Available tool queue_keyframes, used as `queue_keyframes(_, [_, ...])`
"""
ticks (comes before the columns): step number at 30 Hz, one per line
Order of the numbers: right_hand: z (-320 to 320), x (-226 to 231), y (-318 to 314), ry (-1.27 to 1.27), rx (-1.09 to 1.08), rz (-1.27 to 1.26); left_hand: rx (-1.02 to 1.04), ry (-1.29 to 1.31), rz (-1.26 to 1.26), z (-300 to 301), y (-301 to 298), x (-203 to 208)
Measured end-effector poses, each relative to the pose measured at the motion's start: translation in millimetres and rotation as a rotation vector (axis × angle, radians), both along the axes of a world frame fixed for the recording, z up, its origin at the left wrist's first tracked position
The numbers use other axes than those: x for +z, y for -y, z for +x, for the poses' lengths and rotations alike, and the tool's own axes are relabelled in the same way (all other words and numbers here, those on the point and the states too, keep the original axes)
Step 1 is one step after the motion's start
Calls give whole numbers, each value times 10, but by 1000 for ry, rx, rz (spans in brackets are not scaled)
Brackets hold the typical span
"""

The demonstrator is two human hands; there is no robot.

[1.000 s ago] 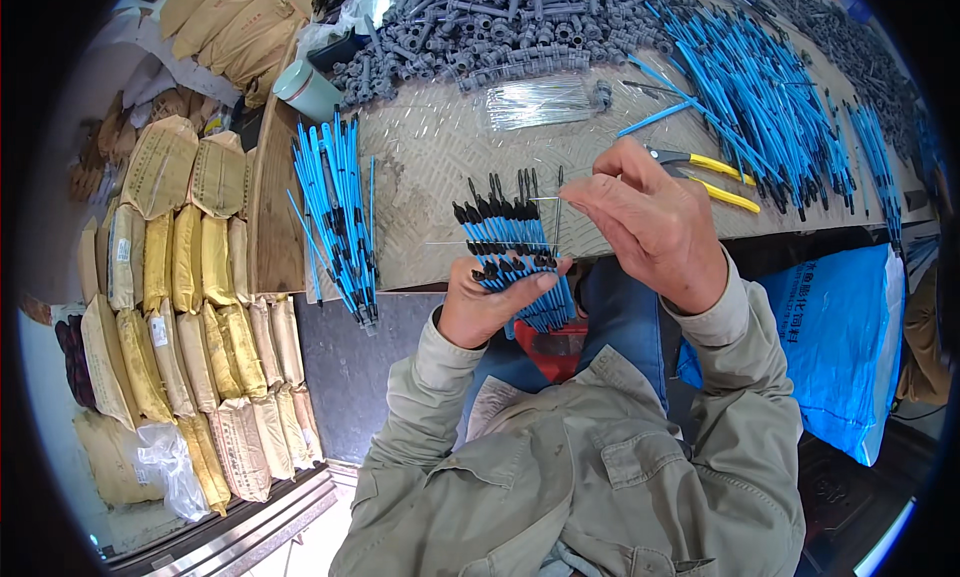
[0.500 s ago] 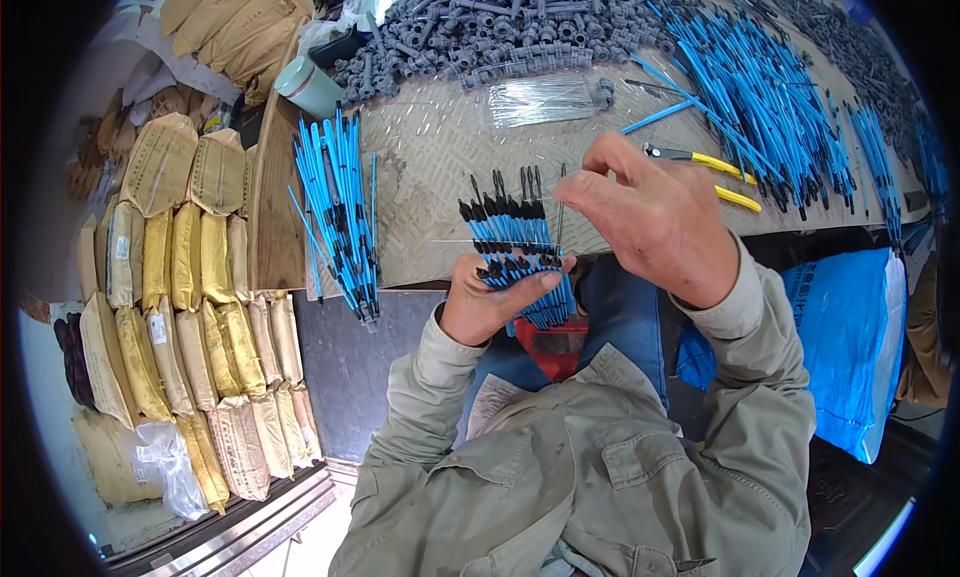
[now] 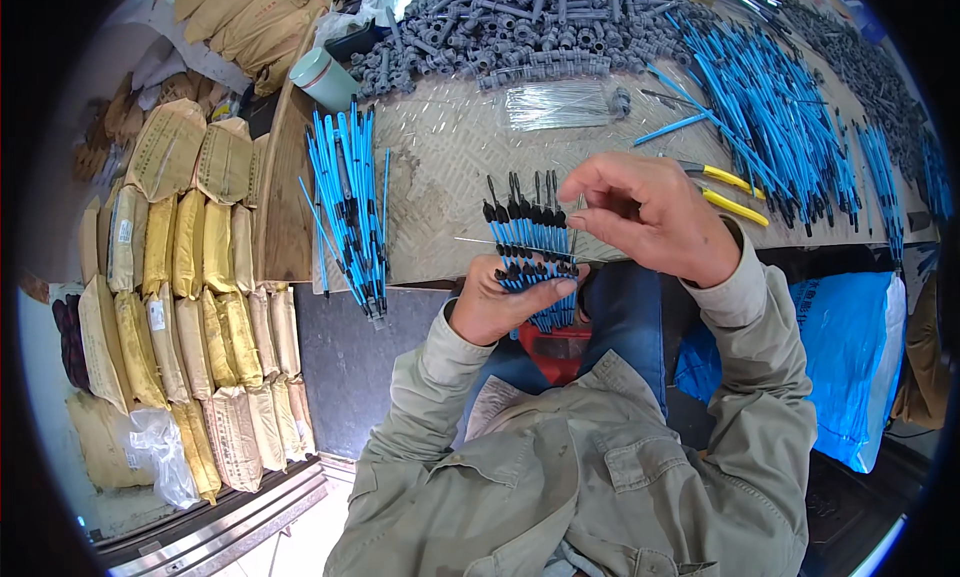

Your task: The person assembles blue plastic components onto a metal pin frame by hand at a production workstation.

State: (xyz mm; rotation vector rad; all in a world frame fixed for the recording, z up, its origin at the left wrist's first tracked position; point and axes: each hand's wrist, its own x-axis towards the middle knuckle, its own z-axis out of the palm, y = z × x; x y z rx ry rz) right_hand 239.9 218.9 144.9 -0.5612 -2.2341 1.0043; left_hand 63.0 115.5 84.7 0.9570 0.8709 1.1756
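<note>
My left hand [image 3: 490, 307] is closed round a bundle of thin blue rods with black ends [image 3: 528, 247], held upright in front of the table edge. A thin metal wire [image 3: 475, 241] runs crosswise through or along the bundle and sticks out at its left. Dark narrow tips rise from the top of several rods. Just right of the bundle is my right hand [image 3: 655, 217], its thumb and forefinger apart with a gap between them and the other fingers curled. No object shows between those fingertips.
Blue rods [image 3: 350, 197] lie at the table's left, and a larger pile [image 3: 770, 117] at the right beside yellow-handled pliers [image 3: 735, 207]. Behind are a packet of metal wires [image 3: 555, 107], grey plastic fittings [image 3: 540, 32] and a pale green cup [image 3: 322, 75]. Stacked bags [image 3: 190, 247] stand left.
My right thumb and forefinger have parted from their pinch at a dark rod tip, and the hand has lowered slightly. The view has shifted a little; my left hand still holds the bundle.
</note>
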Motion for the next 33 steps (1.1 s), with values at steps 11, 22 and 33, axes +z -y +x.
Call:
queue_keyframes(11, [-106, -113, -37, 0, 103, -151, -42, -38, 37, -14, -10, -42])
queue_keyframes(22, [-64, -27, -6, 106, 138, 55, -52, -20, 59, -33, -13, -67])
queue_keyframes(33, [-113, -153, 7, -50, 112, 6, -65, -38, 89, -45, 5, -73])
